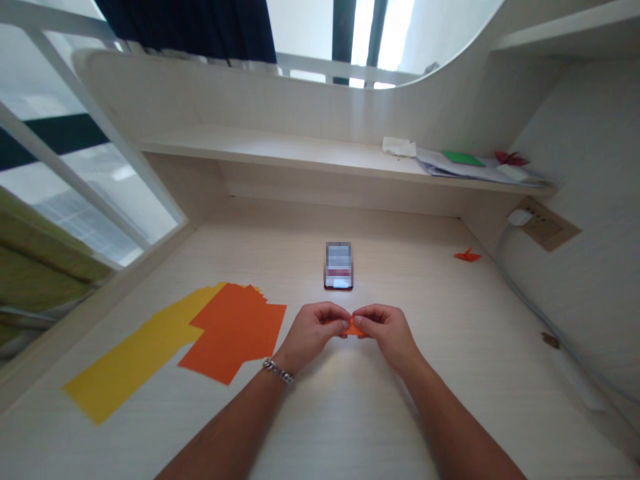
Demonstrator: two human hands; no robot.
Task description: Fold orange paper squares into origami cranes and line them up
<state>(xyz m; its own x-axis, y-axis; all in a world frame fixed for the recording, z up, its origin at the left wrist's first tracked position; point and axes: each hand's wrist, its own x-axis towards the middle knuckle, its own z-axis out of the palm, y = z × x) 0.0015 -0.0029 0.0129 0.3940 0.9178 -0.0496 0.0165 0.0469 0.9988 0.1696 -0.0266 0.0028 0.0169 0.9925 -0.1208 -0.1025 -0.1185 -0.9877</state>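
Between my two hands is a small folded piece of orange paper point(356, 329), just in front of the phone. My left hand point(316, 328), with a chain bracelet point(278, 371) at its wrist, pinches the paper's left side between thumb and fingers. On the other side my right hand point(387, 328) pinches it too, thumb on top. The fingertips of both hands almost meet and cover much of the paper, so its exact folded shape is hidden. To the left, orange paper sheets point(243, 333) lie fanned over yellow paper sheets point(130, 357).
A phone point(339, 265) with a lit, blurred screen lies beyond my hands. At the right sits a small orange folded-paper figure point(468, 255). A cable point(525, 300) runs from the wall socket point(550, 225). Papers point(463, 167) rest on the shelf point(280, 150) above the desk.
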